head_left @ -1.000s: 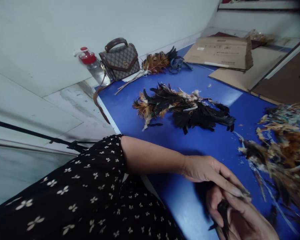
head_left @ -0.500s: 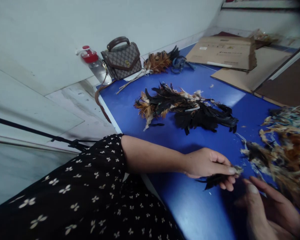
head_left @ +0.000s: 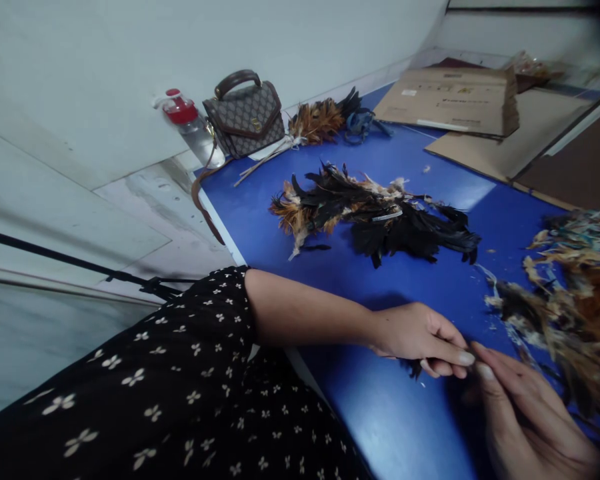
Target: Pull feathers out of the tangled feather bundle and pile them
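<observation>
The left hand (head_left: 420,337) pinches a small black feather (head_left: 414,367) on the blue tabletop (head_left: 395,413), near the black feather pile (head_left: 380,217). The right hand (head_left: 525,413) pinches its tip. Pulling hard might tear it.

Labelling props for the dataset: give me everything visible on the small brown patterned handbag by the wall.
The small brown patterned handbag is boxy, with a pointed front flap edged in darker brown, a small gold clasp and a dark brown arched top handle; it looks like coated canvas or leather. It is closed and stands upright at the far corner of the blue table, against the wall. A red-capped clear bottle leans beside it, and a brown strap trails off the table edge.
</observation>
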Motion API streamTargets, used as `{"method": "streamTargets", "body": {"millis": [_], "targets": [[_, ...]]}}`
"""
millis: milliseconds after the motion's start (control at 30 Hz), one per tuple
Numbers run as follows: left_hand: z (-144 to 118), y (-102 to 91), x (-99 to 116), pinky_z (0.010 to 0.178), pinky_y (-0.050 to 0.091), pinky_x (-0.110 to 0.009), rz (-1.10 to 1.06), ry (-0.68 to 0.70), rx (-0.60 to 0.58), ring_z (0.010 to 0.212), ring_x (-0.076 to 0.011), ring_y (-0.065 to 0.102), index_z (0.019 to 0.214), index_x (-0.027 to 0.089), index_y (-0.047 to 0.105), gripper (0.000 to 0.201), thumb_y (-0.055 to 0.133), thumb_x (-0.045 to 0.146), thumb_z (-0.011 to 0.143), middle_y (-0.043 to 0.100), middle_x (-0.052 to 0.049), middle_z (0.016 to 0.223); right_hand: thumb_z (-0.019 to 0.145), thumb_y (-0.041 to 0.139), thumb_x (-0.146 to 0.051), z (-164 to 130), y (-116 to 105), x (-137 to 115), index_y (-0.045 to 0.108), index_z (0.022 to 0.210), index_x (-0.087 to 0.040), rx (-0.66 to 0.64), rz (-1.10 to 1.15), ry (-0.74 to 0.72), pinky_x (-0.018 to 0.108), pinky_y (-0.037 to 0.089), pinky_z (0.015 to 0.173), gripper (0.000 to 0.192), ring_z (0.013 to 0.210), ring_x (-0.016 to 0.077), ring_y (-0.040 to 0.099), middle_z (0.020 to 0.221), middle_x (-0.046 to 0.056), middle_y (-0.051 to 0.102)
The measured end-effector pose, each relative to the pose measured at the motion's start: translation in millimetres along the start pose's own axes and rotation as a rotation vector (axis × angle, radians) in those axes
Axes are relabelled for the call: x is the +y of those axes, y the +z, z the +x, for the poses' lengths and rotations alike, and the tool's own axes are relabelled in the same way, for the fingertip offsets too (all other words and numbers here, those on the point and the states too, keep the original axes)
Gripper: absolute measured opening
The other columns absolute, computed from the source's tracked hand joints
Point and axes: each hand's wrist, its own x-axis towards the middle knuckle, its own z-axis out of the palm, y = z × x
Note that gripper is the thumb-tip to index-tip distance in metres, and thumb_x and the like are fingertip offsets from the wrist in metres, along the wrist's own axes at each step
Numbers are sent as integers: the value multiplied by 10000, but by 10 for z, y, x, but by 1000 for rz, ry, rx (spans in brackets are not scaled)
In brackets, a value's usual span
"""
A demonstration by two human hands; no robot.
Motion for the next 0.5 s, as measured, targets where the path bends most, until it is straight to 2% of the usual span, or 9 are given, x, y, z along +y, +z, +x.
{"method": "streamTargets", "body": {"millis": [67,233,300,367,433,500], "targets": [[5,-6,-6,632,438,-240,-3,12,-7,624,-68,570,778,161,728,362,987,405,845,691,28,718,1000,799,-484,-1,-15,35,870,1224,-379,-5,10,24,591,593,1078,257,1071,329,772,1290,39,808],[70,-75,-40,612,436,-240,41,26,-79,616,-71,573,791,172,756,379,1041,418,752,718,18,723,967,830,-557,-11,-21,115,863,1039,-345,99,-22,92,537,604,972,227,1041,319,761,1199,47,805],[75,-113,-47,600,438,-241,99,30,-152,604,-80,571,799,175,773,394,1052,440,722,700,21,680,984,821,-527,-3,-11,67,840,1015,-324,54,-16,91,464,605,837,206,939,279,749,1135,49,793],[53,-133,-46,588,436,-238,172,38,-200,592,-82,567,801,174,777,397,1042,460,731,669,29,640,1022,788,-459,33,-25,-31,820,1023,-309,-47,-18,53,379,591,732,154,846,223,728,1085,40,776],[12,-125,-42,582,434,-229,214,62,-188,603,-77,578,830,171,781,367,1018,445,772,682,28,674,1048,759,-417,108,-105,-121,817,1011,-296,-127,-27,-2,312,600,767,139,866,188,738,1093,36,778],[-29,-98,-41,580,427,-219,216,92,-137,624,-62,588,913,164,801,282,953,396,863,712,20,756,1038,765,-479,211,-289,-130,825,946,-281,-58,-82,20,299,609,905,227,978,198,763,1111,48,792]]}}
